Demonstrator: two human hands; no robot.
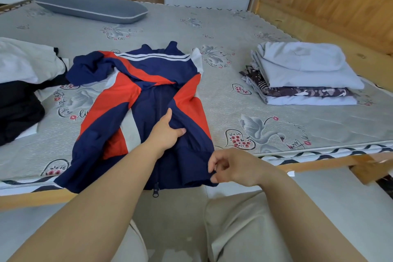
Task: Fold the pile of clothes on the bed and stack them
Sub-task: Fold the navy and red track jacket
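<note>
The right hand (230, 168) pinches the lower right corner of the jacket (146, 100) between thumb and curled fingers, and the left hand (168, 132) grips a fold of the navy cloth near the zipper, in the middle of the front. The jacket, navy with red and white panels, lies spread on the mattress (276, 134), its hem hanging a little over the near edge. To the right sits a stack of folded clothes (302, 74), to the left an unfolded pile (23, 83), and a grey pillow (91, 6) lies far behind.
</note>
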